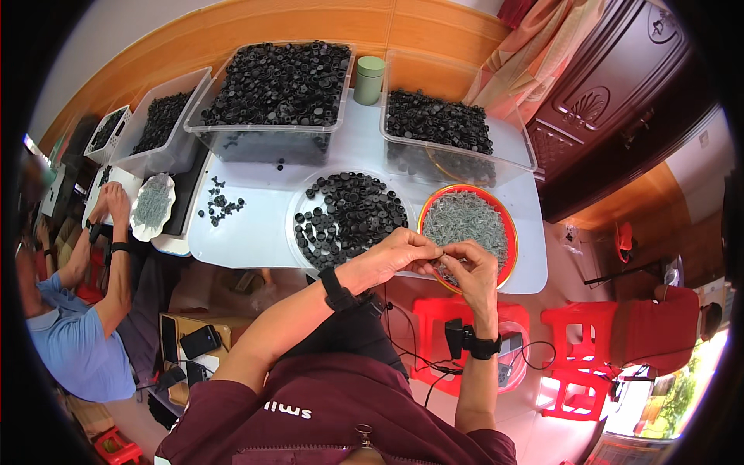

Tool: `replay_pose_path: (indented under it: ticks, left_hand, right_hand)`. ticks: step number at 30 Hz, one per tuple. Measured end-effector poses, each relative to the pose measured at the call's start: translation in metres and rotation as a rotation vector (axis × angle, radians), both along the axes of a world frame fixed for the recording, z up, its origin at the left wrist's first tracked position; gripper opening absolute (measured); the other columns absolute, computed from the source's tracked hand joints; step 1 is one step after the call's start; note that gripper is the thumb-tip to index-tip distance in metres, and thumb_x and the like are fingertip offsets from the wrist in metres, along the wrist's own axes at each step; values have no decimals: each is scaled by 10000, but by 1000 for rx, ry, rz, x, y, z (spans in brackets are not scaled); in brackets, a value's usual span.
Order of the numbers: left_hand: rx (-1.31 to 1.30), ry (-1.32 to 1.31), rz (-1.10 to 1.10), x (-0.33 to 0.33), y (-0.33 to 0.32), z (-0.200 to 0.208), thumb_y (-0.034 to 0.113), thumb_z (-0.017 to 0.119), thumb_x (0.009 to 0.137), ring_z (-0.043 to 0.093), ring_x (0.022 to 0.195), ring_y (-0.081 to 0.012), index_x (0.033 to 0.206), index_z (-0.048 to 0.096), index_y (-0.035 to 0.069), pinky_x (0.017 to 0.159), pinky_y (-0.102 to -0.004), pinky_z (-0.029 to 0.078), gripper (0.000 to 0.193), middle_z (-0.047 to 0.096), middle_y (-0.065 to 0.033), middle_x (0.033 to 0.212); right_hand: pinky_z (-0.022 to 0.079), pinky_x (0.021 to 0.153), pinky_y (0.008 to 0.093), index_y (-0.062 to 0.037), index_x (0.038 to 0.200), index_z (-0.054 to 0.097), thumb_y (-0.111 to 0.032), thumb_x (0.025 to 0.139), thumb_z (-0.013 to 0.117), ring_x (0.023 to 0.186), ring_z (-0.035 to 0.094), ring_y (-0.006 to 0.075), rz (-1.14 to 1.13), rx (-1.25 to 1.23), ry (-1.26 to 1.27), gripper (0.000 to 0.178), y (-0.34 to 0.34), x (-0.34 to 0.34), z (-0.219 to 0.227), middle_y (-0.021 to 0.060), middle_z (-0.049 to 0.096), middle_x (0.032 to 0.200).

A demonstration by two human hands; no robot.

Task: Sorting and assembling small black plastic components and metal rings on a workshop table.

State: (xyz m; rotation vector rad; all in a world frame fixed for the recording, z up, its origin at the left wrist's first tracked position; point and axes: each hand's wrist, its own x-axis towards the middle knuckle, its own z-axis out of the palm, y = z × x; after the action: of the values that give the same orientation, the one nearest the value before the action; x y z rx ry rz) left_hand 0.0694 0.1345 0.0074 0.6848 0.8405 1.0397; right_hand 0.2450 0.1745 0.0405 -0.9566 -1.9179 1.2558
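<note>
My left hand and my right hand meet at the fingertips over the near edge of the table. Both are closed in a pinch, and whatever lies between the fingers is too small to make out. Just beyond my right hand stands a red bowl with a gold-coloured rim, heaped with small, thin greyish pieces. Beyond my left hand is a clear round tray of small black round plastic caps. A dark band circles each wrist.
Large clear bins of black plastic parts line the table's back, with a green canister between two. Loose black pieces lie at left. A co-worker in blue works beside a white dish. Red stools stand at right.
</note>
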Motion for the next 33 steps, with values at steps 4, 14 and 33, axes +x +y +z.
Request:
replay_pose_path:
  ticks: [4, 14, 33]
  left_hand:
    - [11, -171, 21, -12, -19, 9, 161, 577, 883, 619, 717, -93, 981, 636, -12, 685, -209, 512, 208, 648, -76, 900]
    - [18, -470, 196, -42, -84, 8, 66, 561, 874, 645, 832, -130, 1085, 577, 0, 755, -239, 524, 221, 640, -84, 957]
    - [80, -306, 379, -55, -109, 10, 4, 600, 828, 653, 796, -167, 987, 616, -40, 744, -266, 538, 166, 650, -122, 903]
  right_hand:
    - [463, 593, 210, 20, 839, 629, 12, 772, 627, 720, 593, 113, -31, 33, 60, 68, -14, -12, 11, 60, 600, 805]
    - [456, 568, 225, 23, 827, 578, 31, 784, 605, 659, 569, 104, -17, 42, 172, 51, -69, -54, 21, 58, 568, 805]
    - [453, 532, 263, 7, 804, 575, 59, 739, 628, 622, 583, 174, 36, 399, -87, 99, -87, -86, 25, 95, 577, 766]
